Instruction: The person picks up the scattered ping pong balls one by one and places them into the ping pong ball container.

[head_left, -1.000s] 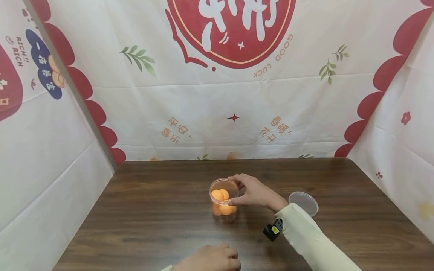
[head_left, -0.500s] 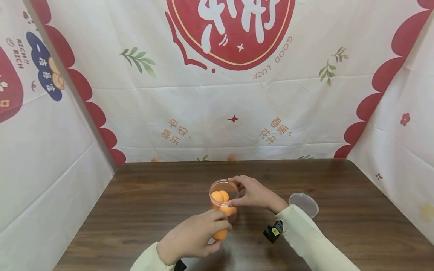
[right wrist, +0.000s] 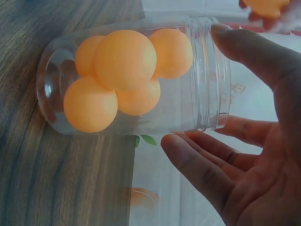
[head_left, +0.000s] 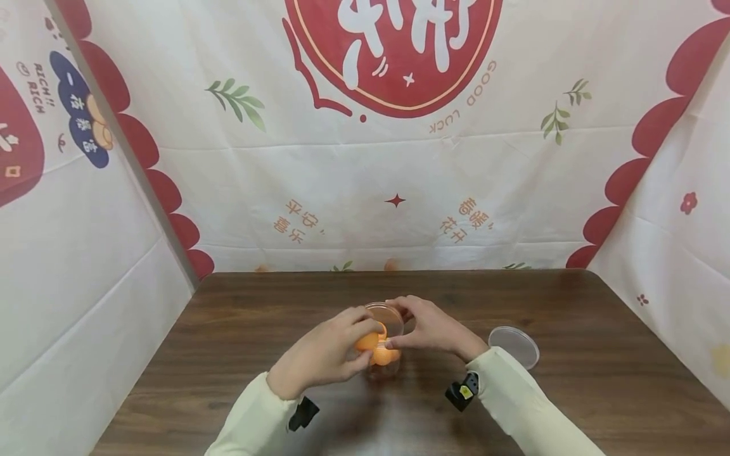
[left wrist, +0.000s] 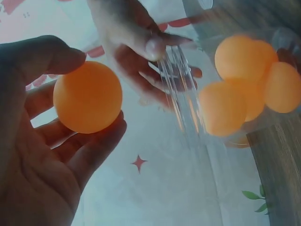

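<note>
An orange ping-pong ball (left wrist: 88,97) is pinched between the thumb and fingertips of my left hand (head_left: 322,351). In the head view that hand is at the mouth of a clear plastic jar (right wrist: 207,75) and partly hides it. The left wrist view shows the held ball still outside, apart from the rim. My right hand (head_left: 430,328) grips the jar around its threaded neck, thumb on one side and fingers on the other. Several more orange balls (right wrist: 124,60) lie piled inside the jar, which stands upright on the table.
A clear round lid (head_left: 514,347) lies flat on the brown wooden table (head_left: 239,329), right of the jar and beside the right forearm. Printed white cloth (head_left: 365,164) hangs behind the table and along both sides.
My left hand has come up from the table's near side, carrying a ping-pong ball to the jar's mouth. The right hand and the jar have stayed in place.
</note>
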`<state>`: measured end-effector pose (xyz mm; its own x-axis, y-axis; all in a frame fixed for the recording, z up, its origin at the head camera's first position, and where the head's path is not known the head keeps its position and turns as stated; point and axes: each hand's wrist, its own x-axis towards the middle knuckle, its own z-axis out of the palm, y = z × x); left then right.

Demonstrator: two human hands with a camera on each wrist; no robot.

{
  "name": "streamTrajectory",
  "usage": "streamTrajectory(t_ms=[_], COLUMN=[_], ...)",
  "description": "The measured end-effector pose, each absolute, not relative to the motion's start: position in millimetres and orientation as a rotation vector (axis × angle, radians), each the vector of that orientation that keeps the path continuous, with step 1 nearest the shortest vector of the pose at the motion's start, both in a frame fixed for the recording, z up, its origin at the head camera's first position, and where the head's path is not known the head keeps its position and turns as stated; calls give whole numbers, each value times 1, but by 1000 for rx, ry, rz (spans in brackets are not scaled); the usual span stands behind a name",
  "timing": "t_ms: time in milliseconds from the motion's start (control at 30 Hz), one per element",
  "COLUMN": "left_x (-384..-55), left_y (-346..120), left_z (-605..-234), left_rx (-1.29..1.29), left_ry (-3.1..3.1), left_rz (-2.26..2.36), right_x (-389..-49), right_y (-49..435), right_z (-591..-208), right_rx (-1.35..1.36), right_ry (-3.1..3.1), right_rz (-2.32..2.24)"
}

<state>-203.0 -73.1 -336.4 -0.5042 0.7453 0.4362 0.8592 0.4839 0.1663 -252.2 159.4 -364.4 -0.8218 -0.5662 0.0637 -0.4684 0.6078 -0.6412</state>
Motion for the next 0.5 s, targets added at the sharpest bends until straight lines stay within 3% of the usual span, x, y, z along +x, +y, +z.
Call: streamTrajectory(t_ms=[500], left_x=[-251], left_y=[-46], left_z=[-342], left_rx=[-1360], left_ry=[-2543], left_rz=[-647], right_x=[-253], right_y=[159], right_z=[-364], right_rx=[-902], right_ry=[2708], right_rz=[-998])
